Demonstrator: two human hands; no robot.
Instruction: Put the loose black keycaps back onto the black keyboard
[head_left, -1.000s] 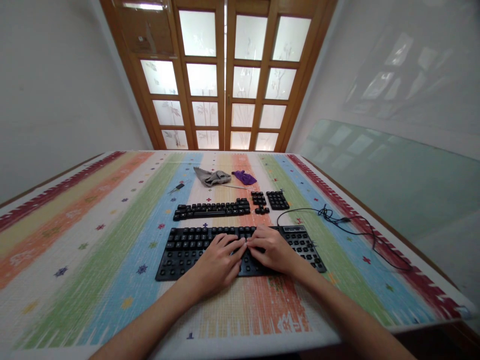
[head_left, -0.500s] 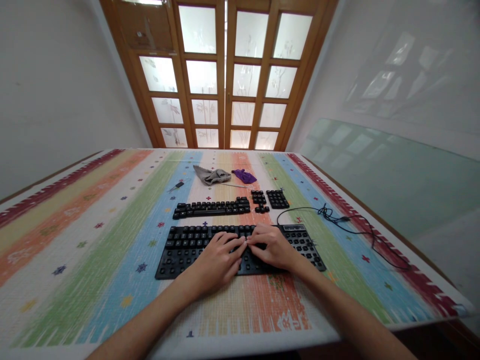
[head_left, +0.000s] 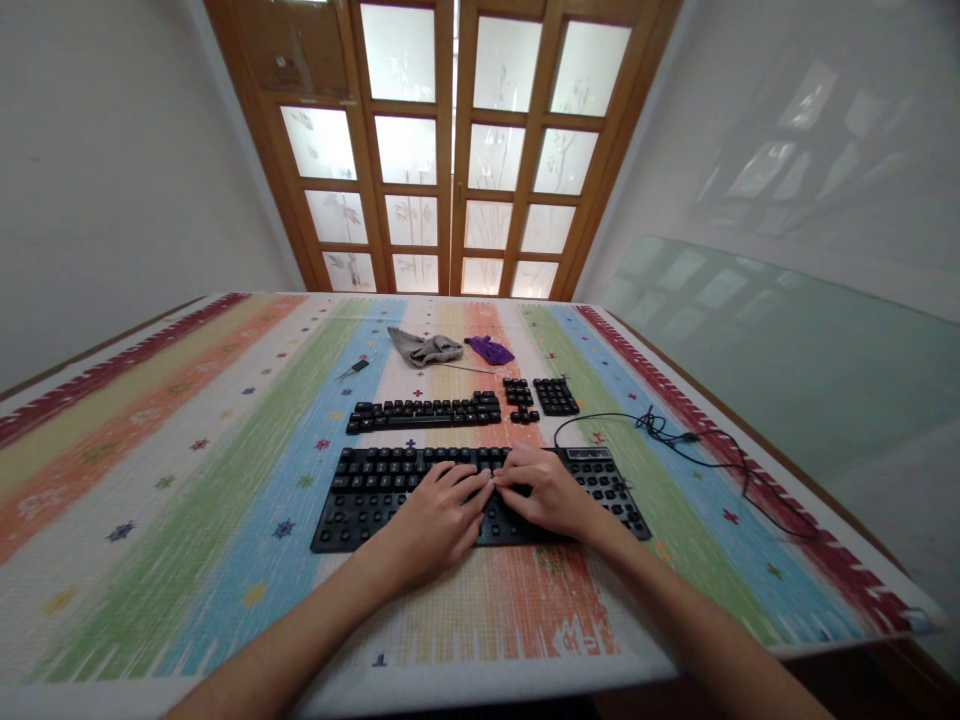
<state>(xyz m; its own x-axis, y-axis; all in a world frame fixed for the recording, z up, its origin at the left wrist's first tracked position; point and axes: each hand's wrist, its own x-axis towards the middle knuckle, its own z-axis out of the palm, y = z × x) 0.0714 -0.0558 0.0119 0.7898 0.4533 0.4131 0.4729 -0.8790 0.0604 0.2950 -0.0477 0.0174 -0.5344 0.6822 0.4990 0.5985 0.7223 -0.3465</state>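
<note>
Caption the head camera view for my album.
Two hands meet over a partly stripped keyboard, loose black keycaps arranged behind it.

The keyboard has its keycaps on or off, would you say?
Partly on: the keyboard has keycaps on its upper left rows, bare switches at its lower left and number pad; the middle is hidden.
</note>
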